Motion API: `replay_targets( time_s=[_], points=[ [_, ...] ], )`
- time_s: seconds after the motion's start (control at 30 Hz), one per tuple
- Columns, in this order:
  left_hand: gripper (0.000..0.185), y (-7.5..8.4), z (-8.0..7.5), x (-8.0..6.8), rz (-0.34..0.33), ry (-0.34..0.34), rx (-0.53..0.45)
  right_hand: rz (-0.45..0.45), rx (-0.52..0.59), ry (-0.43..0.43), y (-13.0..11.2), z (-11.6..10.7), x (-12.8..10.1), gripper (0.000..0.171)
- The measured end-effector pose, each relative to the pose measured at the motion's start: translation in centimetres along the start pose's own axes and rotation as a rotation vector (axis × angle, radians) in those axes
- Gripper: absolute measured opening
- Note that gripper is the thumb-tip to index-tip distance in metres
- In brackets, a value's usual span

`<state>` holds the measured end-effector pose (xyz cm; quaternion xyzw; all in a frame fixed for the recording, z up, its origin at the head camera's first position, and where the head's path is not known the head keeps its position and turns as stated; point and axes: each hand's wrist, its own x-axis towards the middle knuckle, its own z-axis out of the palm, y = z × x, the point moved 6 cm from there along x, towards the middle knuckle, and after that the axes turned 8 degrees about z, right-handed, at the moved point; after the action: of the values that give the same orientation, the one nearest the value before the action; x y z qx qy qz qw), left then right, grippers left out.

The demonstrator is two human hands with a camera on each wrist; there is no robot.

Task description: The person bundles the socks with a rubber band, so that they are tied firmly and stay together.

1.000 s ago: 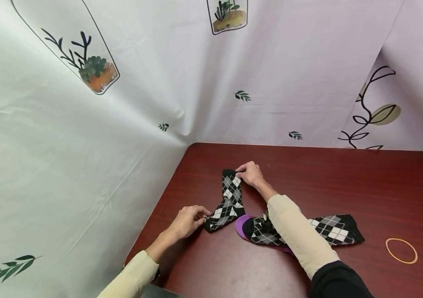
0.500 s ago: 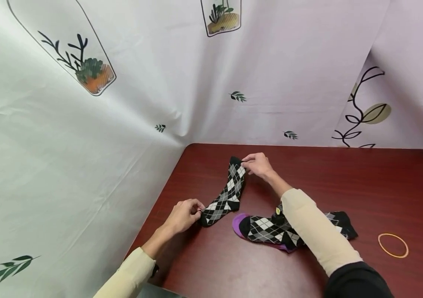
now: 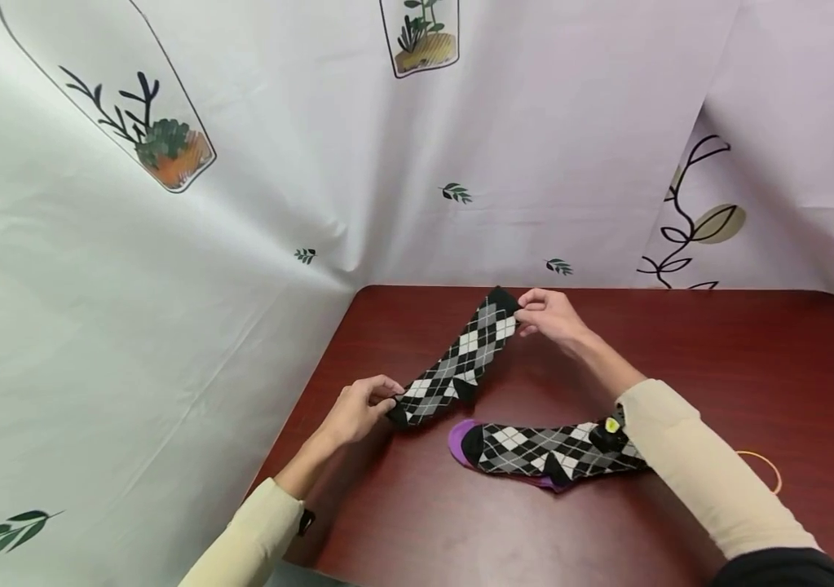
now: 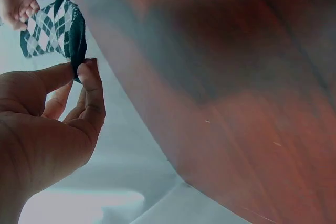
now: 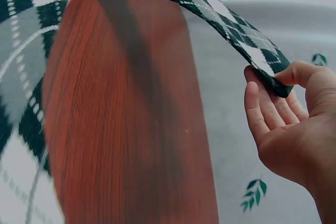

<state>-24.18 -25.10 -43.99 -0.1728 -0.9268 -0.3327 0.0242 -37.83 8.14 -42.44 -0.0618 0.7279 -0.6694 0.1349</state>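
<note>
left hand [image 3: 355, 410]: pinching | right hand [image 3: 553, 316]: pinching, reaching farther forward

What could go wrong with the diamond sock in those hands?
The black, grey and white argyle fabric sock is pinched only at its ends, so it might slip from the left hand or right hand. In the head view, the cream fabric right sleeve overlaps a second black-grey-white argyle sock and might brush it.

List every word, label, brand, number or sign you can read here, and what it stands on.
No readable words, numbers or signs show.
Held argyle sock and second argyle sock: diamond pattern only.
White backdrop: plant drawings only.
Black device at the right cuff: yellow mark, too small to make out.
</note>
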Motion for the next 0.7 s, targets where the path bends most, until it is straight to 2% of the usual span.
replay_targets(
  time_s=[0.17, 0.5, 0.7],
  points=[
    [0.017, 1.1, 0.1, 0.9, 0.03, 0.012, -0.006, -0.002, 0.058, 0.011, -0.3, -2.4, -2.6, 0.022],
    [0.013, 3.2, 1.6, 2.1, 0.045, 0.013, -0.272, 0.023, 0.102, 0.082, -0.1, -6.9, -7.9, 0.025],
    [0.01, 4.6, 2.3, 2.7, 0.104, 0.05, -0.322, 0.018, 0.073, 0.087, 0.5, -9.3, -11.8, 0.027]
  ],
)
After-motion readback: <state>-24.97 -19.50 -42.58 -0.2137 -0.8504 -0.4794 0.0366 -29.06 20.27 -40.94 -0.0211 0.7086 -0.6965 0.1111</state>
